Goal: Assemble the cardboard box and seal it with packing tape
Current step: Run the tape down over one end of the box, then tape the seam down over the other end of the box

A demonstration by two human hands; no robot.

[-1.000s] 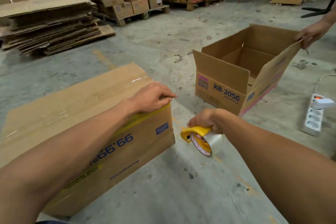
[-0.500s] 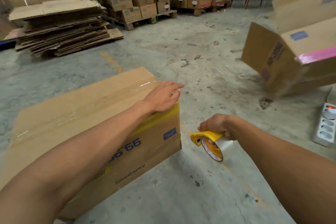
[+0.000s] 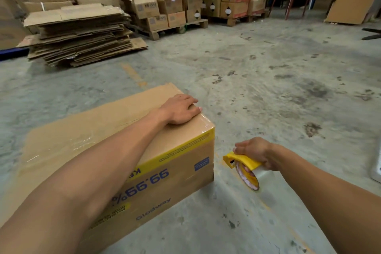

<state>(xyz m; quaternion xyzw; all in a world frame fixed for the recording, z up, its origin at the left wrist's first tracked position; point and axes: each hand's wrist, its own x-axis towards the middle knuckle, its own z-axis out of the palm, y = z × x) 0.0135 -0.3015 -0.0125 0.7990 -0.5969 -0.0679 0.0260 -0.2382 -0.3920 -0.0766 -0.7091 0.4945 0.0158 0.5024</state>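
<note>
The neighbouring open box has gone; our left hand (image 3: 181, 109) presses flat on the stiff, light cardboard box (image 3: 115, 150)'s taped corner, our right hand (image 3: 254, 151) grips the tape dispenser (image 3: 243, 163).

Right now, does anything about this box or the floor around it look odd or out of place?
Nothing serious. The box is closed and taped, though its printing reads upside down from here. The left hand rests flat on top; the right hand grips the tape dispenser. The concrete floor is stained.

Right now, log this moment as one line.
box: closed, taped | left hand: flat on box top | right hand: holding tape dispenser beside box
</note>
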